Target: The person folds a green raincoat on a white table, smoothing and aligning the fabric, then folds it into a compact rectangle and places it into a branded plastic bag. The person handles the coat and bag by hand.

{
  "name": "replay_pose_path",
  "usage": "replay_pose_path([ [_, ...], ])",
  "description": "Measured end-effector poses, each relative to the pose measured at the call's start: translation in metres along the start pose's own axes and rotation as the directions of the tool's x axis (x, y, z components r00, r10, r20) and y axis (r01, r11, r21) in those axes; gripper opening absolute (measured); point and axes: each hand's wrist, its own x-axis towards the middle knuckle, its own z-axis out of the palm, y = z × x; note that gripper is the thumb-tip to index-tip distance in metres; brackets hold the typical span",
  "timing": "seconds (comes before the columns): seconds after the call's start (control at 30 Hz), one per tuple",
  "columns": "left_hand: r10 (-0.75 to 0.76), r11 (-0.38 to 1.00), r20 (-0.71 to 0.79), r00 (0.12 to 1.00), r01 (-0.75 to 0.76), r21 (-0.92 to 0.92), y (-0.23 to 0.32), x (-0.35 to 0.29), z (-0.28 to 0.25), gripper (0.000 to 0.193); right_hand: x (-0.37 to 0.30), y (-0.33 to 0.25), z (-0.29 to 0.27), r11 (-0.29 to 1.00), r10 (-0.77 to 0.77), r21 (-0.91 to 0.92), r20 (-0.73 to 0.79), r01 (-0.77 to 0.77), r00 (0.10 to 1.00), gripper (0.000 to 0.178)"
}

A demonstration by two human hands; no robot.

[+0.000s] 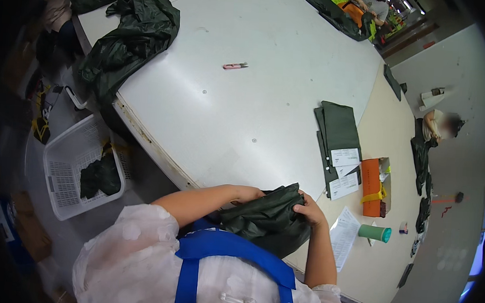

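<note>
Close to my body, at the table's near edge, I hold a bunched piece of dark green, slightly shiny fabric [268, 222]. My left hand [249, 194] grips its upper left side, the fingers partly tucked behind the cloth. On the right side my right hand [309, 209] pinches the cloth's edge with the thumb on top. Folds hang down between my hands toward the blue apron [237, 244]. Whether the fabric is a finished garment or a loose piece cannot be made out.
Pink thread snips [235, 66] lie on the white table [245, 113]. To the right are folded green pieces with labels [338, 129], an orange box [370, 187], a paper sheet [344, 235] and a green cylinder [374, 233]. Dark fabric [139, 31] drapes at left above a white basket [57, 179]. Other people sit farther off.
</note>
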Motion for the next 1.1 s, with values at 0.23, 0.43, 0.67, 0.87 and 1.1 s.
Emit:
replay_pose_path([
  [0.23, 0.011, 0.799, -0.111, 0.994, 0.058, 0.598, 0.010, 0.000, 0.008, 0.028, -0.002, 0.013, -0.002, 1.000, -0.022, -0.017, -0.054, 0.021, 0.998, 0.061],
  [0.43, 0.163, 0.494, -0.165, 0.973, 0.065, 0.867, 0.022, -0.017, 0.013, 0.026, -0.010, 0.024, -0.018, 0.998, -0.042, 0.038, -0.054, 0.044, 0.998, 0.075],
  [0.67, 0.502, 0.843, -0.372, 0.781, -0.346, 0.412, -0.030, 0.000, 0.000, 0.024, -0.006, 0.018, -0.018, 0.996, -0.089, -0.001, -0.127, 0.090, 0.988, 0.053],
  [0.87, 0.625, 0.750, -0.473, 0.621, -0.310, 0.584, -0.010, -0.019, 0.020, 0.017, -0.005, 0.009, 0.006, 0.914, -0.172, -0.403, -0.276, 0.048, 0.946, 0.034],
  [1.1, 0.609, 0.793, -0.644, 0.462, -0.345, 0.502, 0.006, -0.017, 0.029, 0.010, 0.003, -0.005, 0.057, 0.052, -0.429, -0.999, -0.026, -0.005, 0.903, 0.026],
])
